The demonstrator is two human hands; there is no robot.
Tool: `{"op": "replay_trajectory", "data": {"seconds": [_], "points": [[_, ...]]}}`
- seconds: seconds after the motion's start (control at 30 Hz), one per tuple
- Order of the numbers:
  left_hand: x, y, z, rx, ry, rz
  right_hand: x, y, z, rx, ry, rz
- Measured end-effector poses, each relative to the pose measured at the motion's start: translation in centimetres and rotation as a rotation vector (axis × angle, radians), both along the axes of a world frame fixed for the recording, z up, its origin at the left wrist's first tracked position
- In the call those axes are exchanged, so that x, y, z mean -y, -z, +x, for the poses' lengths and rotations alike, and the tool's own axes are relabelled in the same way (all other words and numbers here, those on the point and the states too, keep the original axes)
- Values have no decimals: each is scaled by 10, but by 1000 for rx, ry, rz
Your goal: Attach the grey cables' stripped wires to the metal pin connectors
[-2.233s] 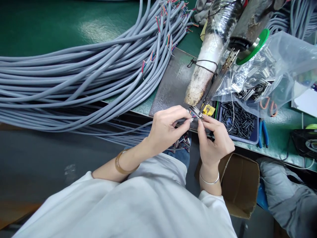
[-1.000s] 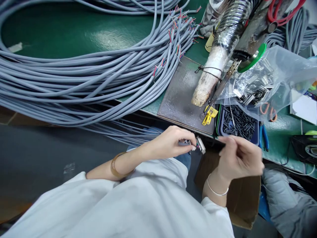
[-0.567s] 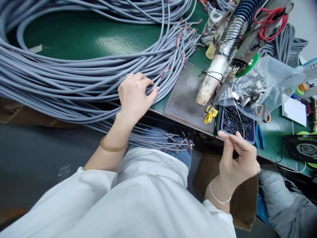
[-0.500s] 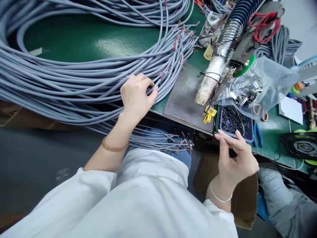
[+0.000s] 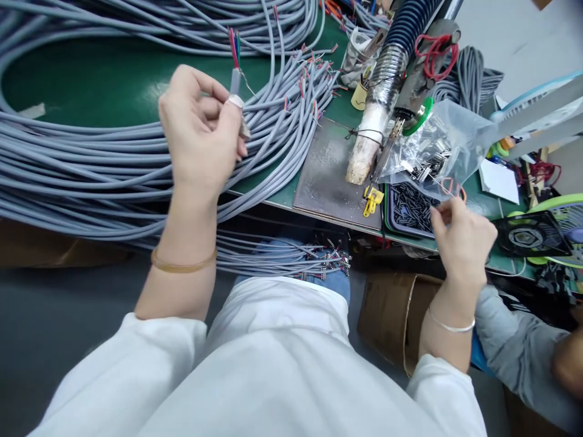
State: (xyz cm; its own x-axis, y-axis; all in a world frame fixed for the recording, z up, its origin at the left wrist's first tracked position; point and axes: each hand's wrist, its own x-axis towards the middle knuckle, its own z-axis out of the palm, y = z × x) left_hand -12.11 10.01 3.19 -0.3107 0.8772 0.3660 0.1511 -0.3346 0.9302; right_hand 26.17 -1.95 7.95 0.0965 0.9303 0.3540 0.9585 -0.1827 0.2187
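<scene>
My left hand is closed around the end of a grey cable, held above the cable bundle. Red, green and dark wires stick up from its stripped end, and a thin bare strand hangs beside it. Something whitish covers the thumb tip. My right hand is pinched at the right edge of a tray of small black tubes. A thin silvery wire runs to its fingertips; whether they hold it is unclear.
A duct hose with a whitish nozzle hangs over a dark plate. A yellow clip and a bag of metal connectors lie close by. Finished cable ends rest on my lap. A person's grey sleeve is at right.
My left hand has lifted off the bundle, up and left, and now grips a cable end. My right hand has moved right and up, its fingers drawn into a pinch. The view has shifted.
</scene>
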Motion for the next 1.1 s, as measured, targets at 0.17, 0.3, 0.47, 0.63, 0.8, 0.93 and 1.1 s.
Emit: {"op": "replay_trajectory", "data": {"seconds": [0.17, 0.3, 0.47, 0.63, 0.8, 0.93, 1.1], "points": [[41, -34, 10, 68, 998, -277, -73, 17, 34, -84, 106, 72], [92, -23, 46, -133, 1757, -510, -115, 33, 45, -142, 155, -15], [150, 49, 107, 72, 1576, -711, -135, 41, 46, -330, 106, 56], [157, 85, 130, 396, 1006, -746, -135, 25, 64, -463, 51, 224], [111, 67, 116, 697, 815, -679, -90, 5, 68, -981, -240, 599], [84, 46, 109, 800, 902, -641, -14, 0, 12, -1225, -531, 437], [79, 28, 115, 772, 1030, -679, 40, 20, -67, -1422, -466, 195]]}}
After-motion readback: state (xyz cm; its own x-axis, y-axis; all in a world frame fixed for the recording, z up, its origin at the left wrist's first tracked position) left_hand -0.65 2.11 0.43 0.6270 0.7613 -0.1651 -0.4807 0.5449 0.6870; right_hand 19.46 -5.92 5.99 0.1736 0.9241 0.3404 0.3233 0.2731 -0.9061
